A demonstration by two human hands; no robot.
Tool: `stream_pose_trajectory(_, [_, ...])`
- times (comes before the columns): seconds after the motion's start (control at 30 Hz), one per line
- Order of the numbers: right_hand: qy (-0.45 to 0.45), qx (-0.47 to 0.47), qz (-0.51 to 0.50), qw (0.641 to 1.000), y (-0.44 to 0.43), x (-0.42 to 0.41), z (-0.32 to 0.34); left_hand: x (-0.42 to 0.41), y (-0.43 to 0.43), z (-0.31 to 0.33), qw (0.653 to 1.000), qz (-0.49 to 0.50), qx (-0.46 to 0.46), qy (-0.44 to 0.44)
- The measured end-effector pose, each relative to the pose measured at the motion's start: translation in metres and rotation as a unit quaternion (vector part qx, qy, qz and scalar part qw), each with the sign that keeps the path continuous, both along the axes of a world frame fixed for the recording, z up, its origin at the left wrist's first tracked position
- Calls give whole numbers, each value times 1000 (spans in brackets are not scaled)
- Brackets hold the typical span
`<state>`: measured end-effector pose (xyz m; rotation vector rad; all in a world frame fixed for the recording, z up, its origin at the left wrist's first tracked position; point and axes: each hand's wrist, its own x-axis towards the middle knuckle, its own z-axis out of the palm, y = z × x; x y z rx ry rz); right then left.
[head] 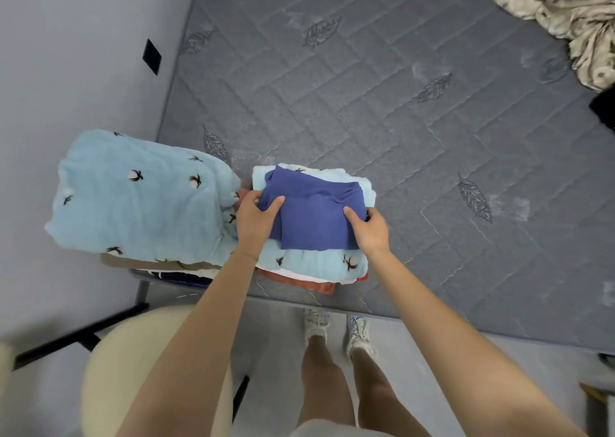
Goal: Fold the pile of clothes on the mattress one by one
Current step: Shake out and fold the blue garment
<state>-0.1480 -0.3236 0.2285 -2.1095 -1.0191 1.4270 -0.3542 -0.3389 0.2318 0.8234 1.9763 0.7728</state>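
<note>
A folded dark-blue garment [316, 217] is held on top of a small stack of folded clothes at the near edge of a grey quilted mattress [399, 103]. Its left edge is gripped by the left hand [254, 220], with the thumb laid over the cloth. Its right edge is pinched by the right hand [371, 230] in the same way, thumb on top. The two hands are kept apart by the width of the garment.

Beneath the garment, a folded light-blue piece with a bird print [316, 263] is seen, with white and orange-red layers [319, 285] under it. Just to the left, a larger light-blue bird-print fleece [133, 197] is laid over a second stack at the mattress's near left corner.

A crumpled heap of beige patterned clothes [565, 13] is seen at the far right of the mattress, well apart from the stacks, with a black item [604, 110] partly cut off by the frame nearer on that side. A cream round stool [133, 370] is placed on the floor at the near left, and pale shoes [316, 325] are seen beside the mattress edge.
</note>
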Motion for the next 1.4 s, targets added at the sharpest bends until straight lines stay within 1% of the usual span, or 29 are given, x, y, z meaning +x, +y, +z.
stream_pose_trajectory(0.13, [7,20,4,1000,3,2,4,-6,1,7,1000,-13,7,14])
stream_pose_trajectory(0.23, [12,-18,46,999,-1,1,6,-6,-3,9,1000,-16,-16,13])
stream_pose_trajectory(0.3, [12,-22,47,999,-5,3,7,-4,-5,14,999,-19,-25,10])
stream_pose_trajectory(0.33, [7,-14,38,999,-6,4,10,-1,-5,17,999,-22,-20,20])
stream_pose_trajectory(0.37, [1,-2,32,999,-8,6,14,2,-6,20,998,-28,-10,49])
stream_pose_trajectory(0.4, [-6,8,29,1000,-9,9,18,6,-7,25,995,-39,6,96])
stream_pose_trajectory(0.47, [-22,25,35,999,-12,17,26,22,-7,35,975,-88,55,199])
stream_pose_trajectory(0.5, [-44,34,52,997,-12,23,31,34,-5,41,961,-122,78,235])
stream_pose_trajectory(0.57, [-124,49,110,985,-15,39,41,62,0,50,934,-198,101,278])
stream_pose_trajectory(0.67, [-222,74,159,959,-19,74,57,111,7,58,894,-304,87,318])
stream_pose_trajectory(0.77, [-267,79,160,947,-27,124,72,157,9,63,860,-369,90,340])
stream_pose_trajectory(0.87, [-299,81,151,939,-40,183,85,208,8,72,844,-399,90,348])
stream_pose_trajectory(0.97, [-320,81,139,934,-56,257,98,275,5,82,834,-410,91,357])
stream_pose_trajectory(1.07, [-339,77,116,930,-77,343,113,360,-4,92,823,-430,109,355])
stream_pose_trajectory(1.27, [-349,59,85,931,-116,493,146,541,-40,112,824,-460,128,306])
stream_pose_trajectory(1.4, [-352,55,75,931,-134,569,157,621,-54,120,810,-485,141,297])
